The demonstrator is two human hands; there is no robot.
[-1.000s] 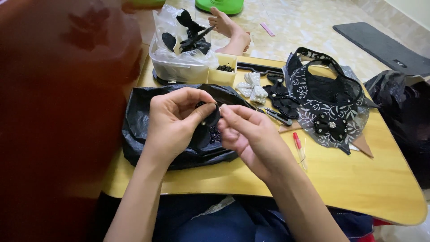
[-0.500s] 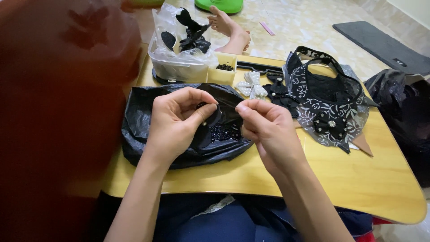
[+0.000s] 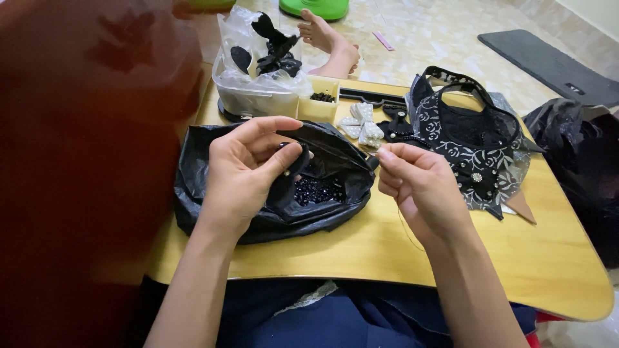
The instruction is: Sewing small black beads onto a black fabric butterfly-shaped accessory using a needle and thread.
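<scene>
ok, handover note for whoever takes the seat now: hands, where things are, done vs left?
Left hand: pinches a small black fabric piece over the open black plastic bag of black beads.
Right hand: fingers pinched shut, apparently on a thin thread that trails below; needle not visible.
Nearby: white bow, black lace piece, wooden table.
Done: piece in hand. Left: cannot tell how much stitching remains.

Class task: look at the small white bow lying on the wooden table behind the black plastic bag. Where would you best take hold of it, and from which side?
Pinch the white bow at its narrow middle, coming from above. It lies flat, loops spread to either side, so the waist probably gives fingertips the surest purchase. The black bag blocks a low approach from the front.
</scene>
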